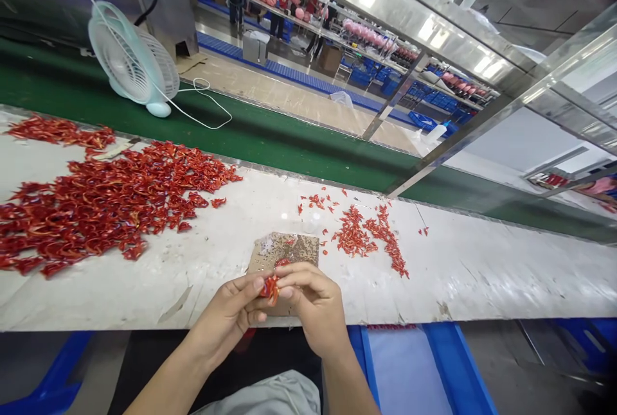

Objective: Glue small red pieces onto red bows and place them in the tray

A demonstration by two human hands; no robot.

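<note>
Between both hands, over the near table edge, is a small shiny red piece with orange parts (pixel 270 289); its exact kind is too small to make out. My left hand (pixel 234 312) pinches it from the left with thumb and fingers. From the right, my right hand (pixel 315 306) closes its thumb and fingertips on the same piece. Just beyond the fingers lies a worn brown board (pixel 299 249) with a speckled surface, partly hidden by my hands. Another red bit (pixel 282 262) shows on it.
A large heap of red pieces (pixel 120 200) covers the table's left. Smaller red parts (pixel 354 232) lie right of the board. A pale-green fan (pixel 132 58) stands on the green strip (pixel 270 139) behind. A blue bin (pixel 453 370) sits below the edge; metal posts (pixel 434 164) rise behind.
</note>
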